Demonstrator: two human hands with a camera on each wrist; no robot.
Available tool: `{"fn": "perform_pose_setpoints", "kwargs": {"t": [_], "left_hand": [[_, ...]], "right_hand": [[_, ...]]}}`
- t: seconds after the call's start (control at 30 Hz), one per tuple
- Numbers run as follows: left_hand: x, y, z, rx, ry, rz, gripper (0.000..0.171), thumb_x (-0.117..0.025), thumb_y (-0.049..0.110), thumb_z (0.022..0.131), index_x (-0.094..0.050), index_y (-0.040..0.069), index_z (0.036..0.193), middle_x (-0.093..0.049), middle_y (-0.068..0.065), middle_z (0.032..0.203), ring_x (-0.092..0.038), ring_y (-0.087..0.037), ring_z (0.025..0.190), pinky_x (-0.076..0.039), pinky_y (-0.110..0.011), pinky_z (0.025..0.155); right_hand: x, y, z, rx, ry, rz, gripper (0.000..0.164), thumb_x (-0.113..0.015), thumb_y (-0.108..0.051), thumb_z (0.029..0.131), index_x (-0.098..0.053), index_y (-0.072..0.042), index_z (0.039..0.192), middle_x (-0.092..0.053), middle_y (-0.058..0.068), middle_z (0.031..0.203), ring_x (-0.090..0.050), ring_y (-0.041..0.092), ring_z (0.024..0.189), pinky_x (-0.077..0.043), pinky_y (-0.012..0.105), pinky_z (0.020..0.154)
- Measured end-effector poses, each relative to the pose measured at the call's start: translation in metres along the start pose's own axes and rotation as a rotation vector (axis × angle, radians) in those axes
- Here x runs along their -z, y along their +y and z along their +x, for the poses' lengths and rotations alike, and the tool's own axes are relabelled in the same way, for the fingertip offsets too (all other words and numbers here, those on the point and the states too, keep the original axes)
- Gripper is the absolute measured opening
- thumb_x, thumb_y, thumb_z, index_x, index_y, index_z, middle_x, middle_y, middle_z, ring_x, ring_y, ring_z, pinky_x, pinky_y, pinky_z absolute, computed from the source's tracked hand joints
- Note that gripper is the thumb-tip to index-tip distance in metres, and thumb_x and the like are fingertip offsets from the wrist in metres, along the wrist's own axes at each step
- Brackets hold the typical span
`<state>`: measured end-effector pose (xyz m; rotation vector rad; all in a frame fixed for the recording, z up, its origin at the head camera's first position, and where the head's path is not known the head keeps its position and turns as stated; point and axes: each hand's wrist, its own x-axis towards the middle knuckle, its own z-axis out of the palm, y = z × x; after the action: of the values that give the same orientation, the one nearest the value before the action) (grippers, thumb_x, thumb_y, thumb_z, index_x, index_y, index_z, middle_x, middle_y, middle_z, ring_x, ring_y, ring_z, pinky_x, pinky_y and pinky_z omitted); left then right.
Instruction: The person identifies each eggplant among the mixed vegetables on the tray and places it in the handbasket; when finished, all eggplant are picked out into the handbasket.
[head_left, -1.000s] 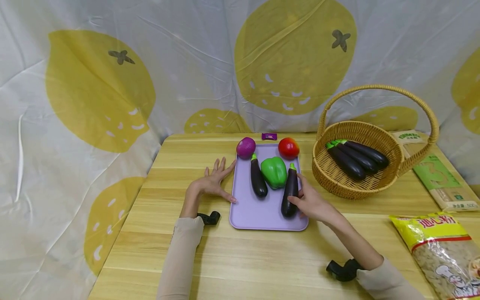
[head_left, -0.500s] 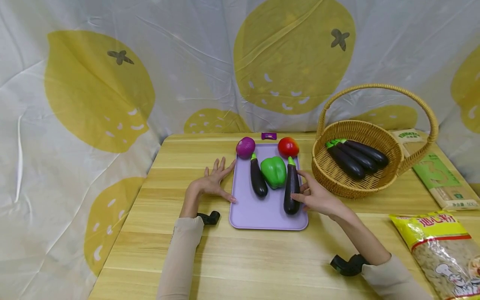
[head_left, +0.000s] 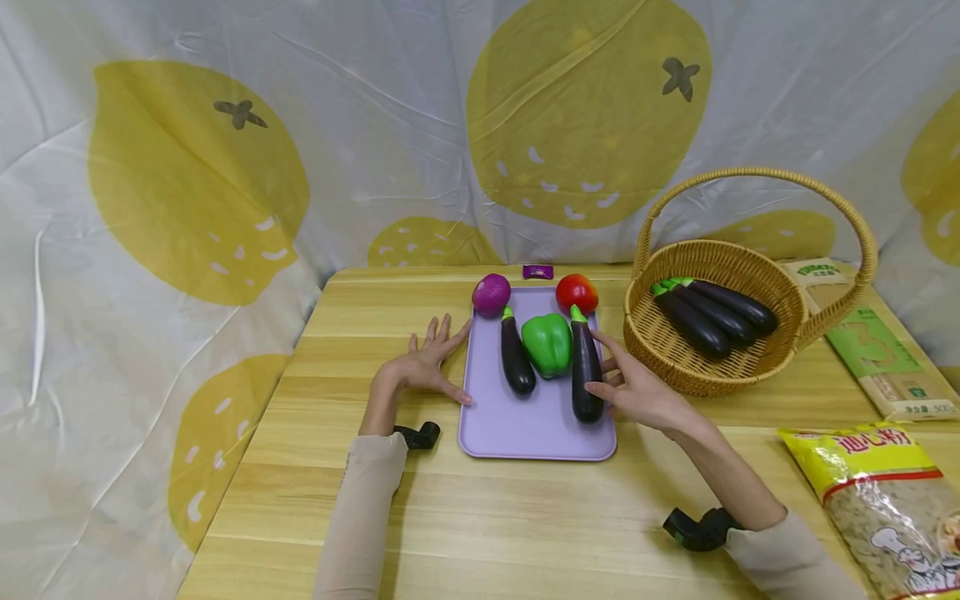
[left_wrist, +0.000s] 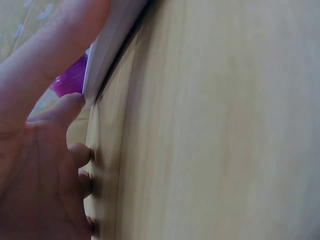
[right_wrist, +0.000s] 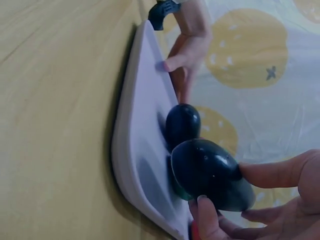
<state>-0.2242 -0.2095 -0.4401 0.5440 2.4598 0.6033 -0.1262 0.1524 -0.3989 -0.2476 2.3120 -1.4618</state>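
One dark eggplant [head_left: 587, 371], right side of lilac tray [head_left: 521, 435], stem toward the far red tomato [head_left: 577, 293], pinched by thumb and fingers of the right hand [head_left: 645, 396]. Left hand [head_left: 422, 365], fingers spread, touching the tray's left rim. Second eggplant [head_left: 516, 360], on tray, left of the green pepper [head_left: 547, 344].

- A kitchen-like corner, by my eye; home or studio, I can't tell.
- Lemon-print cloth [head_left: 390, 142] hangs behind, filling the upper frame.
- Pale wooden worktop [head_left: 525, 521], lower centre.
- Wicker basket [head_left: 649, 354], right, with a food bag [head_left: 873, 504] and green-labelled packet [head_left: 885, 362] nearby.
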Motion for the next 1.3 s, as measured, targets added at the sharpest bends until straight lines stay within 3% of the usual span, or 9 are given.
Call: {"fn": "perform_pose_setpoints", "kwargs": {"t": [0.2, 0.33, 0.43, 0.7, 0.87, 0.93, 1.1, 1.17, 1.3], "left_hand": [[0.000, 0.000, 0.000, -0.001, 0.003, -0.005, 0.138, -0.092, 0.052, 0.073, 0.006, 0.028, 0.167, 0.030, -0.016, 0.169, 0.033, -0.036, 0.156, 0.023, -0.067, 0.122], [-0.001, -0.001, 0.000, -0.004, 0.005, -0.010, 0.138, -0.091, 0.054, 0.072, 0.006, 0.028, 0.167, 0.029, -0.018, 0.169, 0.032, -0.038, 0.156, 0.022, -0.069, 0.122], [-0.002, -0.002, 0.000, -0.003, 0.001, -0.009, 0.138, -0.091, 0.056, 0.072, 0.006, 0.028, 0.167, 0.029, -0.019, 0.169, 0.032, -0.039, 0.156, 0.021, -0.069, 0.122], [0.000, 0.000, -0.001, -0.004, 0.000, -0.004, 0.137, -0.091, 0.053, 0.073, 0.006, 0.028, 0.167, 0.030, -0.017, 0.169, 0.034, -0.037, 0.155, 0.023, -0.067, 0.122], [0.000, 0.000, 0.000, -0.006, 0.001, 0.001, 0.137, -0.091, 0.053, 0.073, 0.006, 0.028, 0.167, 0.030, -0.017, 0.169, 0.034, -0.036, 0.155, 0.023, -0.067, 0.122], [0.000, 0.000, 0.000, -0.008, -0.001, -0.001, 0.137, -0.091, 0.053, 0.073, 0.006, 0.028, 0.167, 0.030, -0.017, 0.169, 0.034, -0.037, 0.155, 0.023, -0.067, 0.122], [0.000, 0.001, 0.001, -0.008, -0.004, -0.005, 0.137, -0.091, 0.053, 0.074, 0.006, 0.027, 0.167, 0.030, -0.017, 0.169, 0.034, -0.037, 0.155, 0.023, -0.067, 0.122], [0.000, 0.001, 0.002, -0.007, -0.005, -0.002, 0.137, -0.091, 0.053, 0.074, 0.006, 0.028, 0.167, 0.030, -0.017, 0.169, 0.034, -0.037, 0.155, 0.023, -0.067, 0.122], [0.001, 0.000, 0.000, -0.005, -0.001, -0.002, 0.137, -0.091, 0.053, 0.073, 0.006, 0.028, 0.167, 0.029, -0.017, 0.169, 0.034, -0.038, 0.155, 0.023, -0.068, 0.121]], "right_hand": [[0.019, -0.011, -0.004, 0.076, 0.007, -0.036, 0.086, -0.065, -0.015, 0.102, -0.010, -0.013, 0.168, -0.057, 0.030, 0.127, -0.066, 0.028, 0.102, -0.062, 0.042, 0.082], [0.037, -0.022, -0.005, 0.108, 0.003, -0.116, 0.084, -0.066, -0.020, 0.102, -0.013, -0.016, 0.168, -0.064, 0.023, 0.119, -0.064, 0.026, 0.101, -0.054, 0.033, 0.083], [0.052, -0.032, -0.005, 0.103, -0.001, -0.161, 0.084, -0.066, -0.024, 0.102, -0.014, -0.021, 0.168, -0.065, 0.019, 0.118, -0.061, 0.026, 0.103, -0.048, 0.031, 0.083], [0.092, -0.048, -0.004, 0.083, -0.039, -0.211, 0.082, -0.062, -0.025, 0.105, -0.010, -0.029, 0.168, -0.059, 0.021, 0.125, -0.065, 0.025, 0.098, -0.054, 0.033, 0.086], [0.121, -0.053, -0.002, 0.047, -0.091, -0.270, 0.082, -0.061, -0.024, 0.105, -0.008, -0.030, 0.168, -0.057, 0.024, 0.136, -0.064, 0.026, 0.109, -0.057, 0.032, 0.086], [0.134, -0.052, -0.002, 0.036, -0.105, -0.305, 0.081, -0.060, -0.022, 0.106, -0.008, -0.029, 0.168, -0.061, 0.023, 0.132, -0.064, 0.025, 0.111, -0.058, 0.032, 0.087], [0.162, -0.048, 0.001, -0.005, -0.113, -0.386, 0.081, -0.061, -0.019, 0.105, -0.010, -0.024, 0.168, -0.059, 0.010, 0.095, -0.056, 0.015, 0.084, -0.053, 0.027, 0.074], [0.171, -0.045, 0.002, -0.032, -0.133, -0.384, 0.081, -0.061, -0.019, 0.105, -0.011, -0.021, 0.168, -0.054, 0.008, 0.092, -0.051, 0.017, 0.078, -0.051, 0.028, 0.071], [0.182, -0.039, 0.007, -0.096, -0.224, -0.370, 0.078, -0.060, -0.019, 0.105, -0.013, -0.011, 0.167, -0.057, 0.010, 0.104, -0.052, 0.017, 0.078, -0.052, 0.029, 0.069]]}}
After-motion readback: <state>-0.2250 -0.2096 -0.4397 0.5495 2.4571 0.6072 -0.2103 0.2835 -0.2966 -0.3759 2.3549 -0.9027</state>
